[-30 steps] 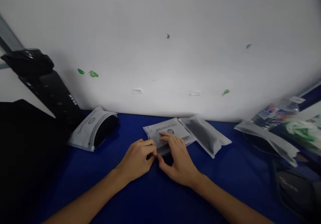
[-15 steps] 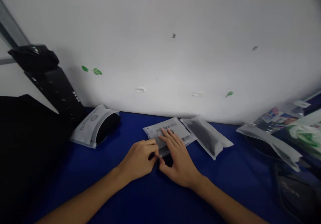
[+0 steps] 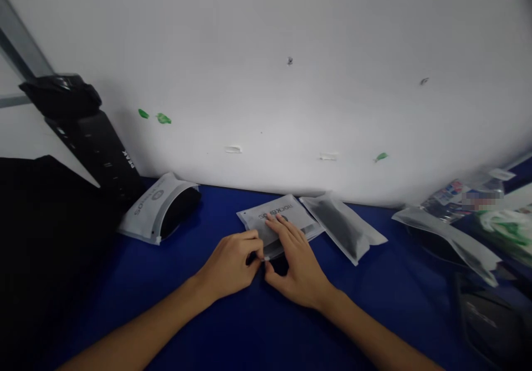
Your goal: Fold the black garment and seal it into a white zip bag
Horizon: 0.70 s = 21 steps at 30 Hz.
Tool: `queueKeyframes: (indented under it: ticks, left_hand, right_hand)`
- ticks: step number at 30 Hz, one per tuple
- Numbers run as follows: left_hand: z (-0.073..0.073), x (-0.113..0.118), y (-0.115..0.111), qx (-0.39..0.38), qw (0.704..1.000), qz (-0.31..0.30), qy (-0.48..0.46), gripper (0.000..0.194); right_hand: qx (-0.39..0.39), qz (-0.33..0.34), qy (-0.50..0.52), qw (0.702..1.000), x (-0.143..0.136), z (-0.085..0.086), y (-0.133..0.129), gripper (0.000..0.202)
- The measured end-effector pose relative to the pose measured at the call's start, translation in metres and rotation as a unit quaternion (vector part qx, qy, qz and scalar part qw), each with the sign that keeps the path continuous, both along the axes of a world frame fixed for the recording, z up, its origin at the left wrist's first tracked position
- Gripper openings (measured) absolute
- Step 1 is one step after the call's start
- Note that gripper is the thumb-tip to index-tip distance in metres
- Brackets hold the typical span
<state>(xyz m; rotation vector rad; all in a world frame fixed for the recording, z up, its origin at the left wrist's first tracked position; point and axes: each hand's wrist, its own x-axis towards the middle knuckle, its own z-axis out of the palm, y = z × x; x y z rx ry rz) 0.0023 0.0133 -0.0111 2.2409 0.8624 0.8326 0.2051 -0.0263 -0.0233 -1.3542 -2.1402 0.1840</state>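
A frosted zip bag (image 3: 279, 209) with dark printed lettering lies on the blue table, something dark showing through it. At its near edge my left hand (image 3: 233, 261) is closed, thumb and forefinger pinching the zip end. Stretched fingers of my right hand (image 3: 297, 266) lie flat over the bag, the thumb apart near the zip edge. Just right of it rests a second frosted bag (image 3: 341, 224) with a dark item inside. Farther left, another printed zip bag (image 3: 146, 207) stands with its mouth gaping, a black item within.
A blue table (image 3: 233, 326) meets a pale wall (image 3: 266, 94) behind. On the left are a black box (image 3: 100, 144) and a large black object (image 3: 45, 249). Rightward lie an open frosted bag (image 3: 461, 235), a plastic bottle (image 3: 444, 196) and a dark case (image 3: 490, 318).
Both hands stay at the bag's near edge, almost still. The right fingers have shifted very slightly, and the view has moved a little.
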Motion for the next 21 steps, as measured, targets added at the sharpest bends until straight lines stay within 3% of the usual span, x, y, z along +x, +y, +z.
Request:
queueKeyframes:
  ticks: [21]
  left_hand:
    - [-0.0018, -0.0012, 0.0012, -0.023, 1.000, -0.016, -0.001, 0.022]
  right_hand:
    - [-0.002, 0.023, -0.013, 1.000, 0.0025, 0.0020, -0.0003, 0.072]
